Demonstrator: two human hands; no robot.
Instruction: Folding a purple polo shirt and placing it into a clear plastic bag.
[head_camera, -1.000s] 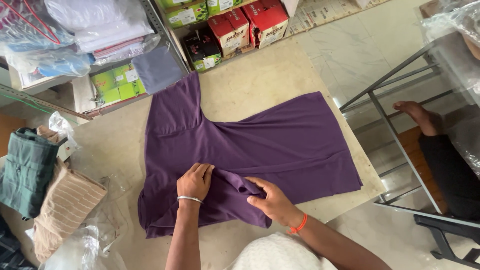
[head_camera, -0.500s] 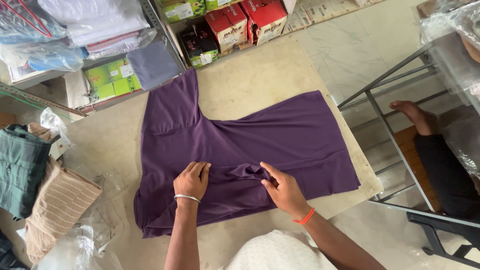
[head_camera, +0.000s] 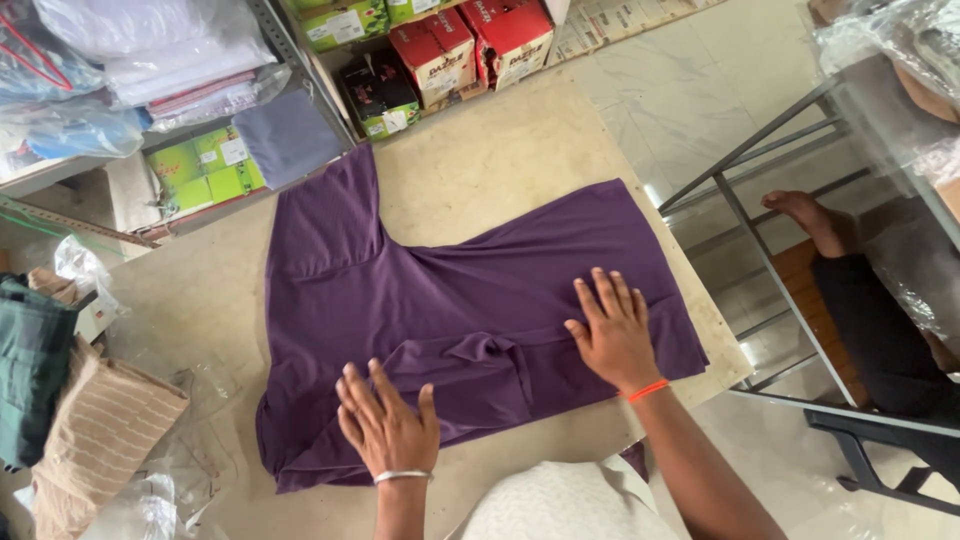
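A purple T-shirt lies spread flat on a beige table, one sleeve pointing toward the far left. My left hand rests flat, fingers apart, on the shirt's near left part; a silver bangle is on that wrist. My right hand presses flat with spread fingers on the shirt's right part, near the hem; an orange band circles that wrist. A small fold of cloth bunches between the two hands. Neither hand grips anything.
Folded garments and clear plastic bags lie at the left. Metal shelves behind hold packed clothes and red and green boxes. A metal rack stands at the right, where another person's foot rests.
Both hands let go of the bunched cloth in the middle. My right hand slid right along the shirt and my left hand moved nearer; both now lie flat.
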